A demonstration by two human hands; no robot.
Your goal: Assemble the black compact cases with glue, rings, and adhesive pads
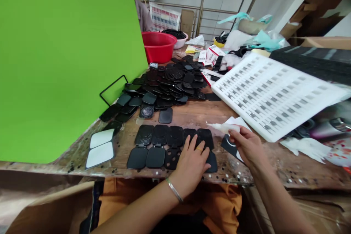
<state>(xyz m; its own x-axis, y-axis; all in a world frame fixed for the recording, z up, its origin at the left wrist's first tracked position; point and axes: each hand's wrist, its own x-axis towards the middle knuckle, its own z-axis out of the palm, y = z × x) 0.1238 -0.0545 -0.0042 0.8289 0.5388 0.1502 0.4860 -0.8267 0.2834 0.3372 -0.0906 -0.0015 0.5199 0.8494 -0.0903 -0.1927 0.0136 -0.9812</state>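
Observation:
Two rows of flat black hinged cases (159, 135) lie unfolded side by side near the table's front edge. Over the right end of these rows rests my left hand (190, 164), fingers spread, fingertips touching the upper halves and covering part of the lower ones. Pinched in my right hand (248, 145) is a small white glue bottle (224, 128), its thin nozzle pointing left. Beneath that hand are a dark card with a white ring (229, 142) and some white paper (241, 121). One lower half (170, 158) has round holes.
A large heap of black cases (172, 80) lies behind the rows. At left stand a green screen (68, 62) and an open white-lined case (100, 150). A white foam tray (274, 95) leans at right. A red basin (160, 47) stands farther back, near a person's sleeve (144, 16).

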